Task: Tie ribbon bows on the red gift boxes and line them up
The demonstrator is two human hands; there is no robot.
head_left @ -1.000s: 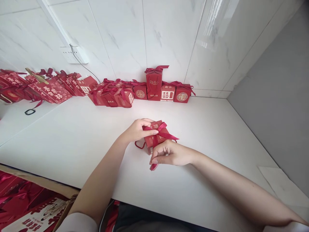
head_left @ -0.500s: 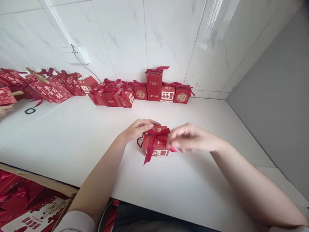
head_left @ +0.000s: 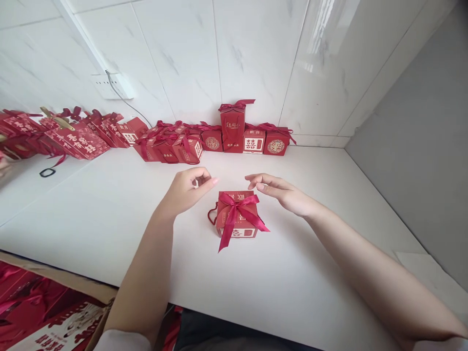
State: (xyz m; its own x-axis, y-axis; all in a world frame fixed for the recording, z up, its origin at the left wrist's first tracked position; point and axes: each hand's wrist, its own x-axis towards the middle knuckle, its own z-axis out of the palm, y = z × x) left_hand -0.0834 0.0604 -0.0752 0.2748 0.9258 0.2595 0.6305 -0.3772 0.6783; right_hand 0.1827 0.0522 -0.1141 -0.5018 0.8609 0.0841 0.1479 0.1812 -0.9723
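Observation:
A small red gift box [head_left: 237, 217] with a white label on its near side rests on the white table [head_left: 278, 273]. On its top lies a red ribbon bow [head_left: 236, 207] with two tails hanging toward the near side, and a dark red cord loop sticks out at its left. My left hand [head_left: 190, 190] is raised just up and left of the box, fingers curled but apart, holding nothing. Beyond the box's right corner hovers my right hand [head_left: 276, 190], its fingers loosely stretched and holding nothing. Neither hand touches the box.
Along the tiled wall stand several red boxes [head_left: 254, 141] with bows, one taller [head_left: 233, 127]. Red bags [head_left: 76, 139] crowd the left, near a dark ring [head_left: 47, 172]. A person's hand [head_left: 4, 165] shows at the left edge. Below left, a carton [head_left: 98, 292] holds red packaging.
My left hand has let go of the box and moved left and up. My right hand has lifted away from the ribbon, toward the wall. The box stays put.

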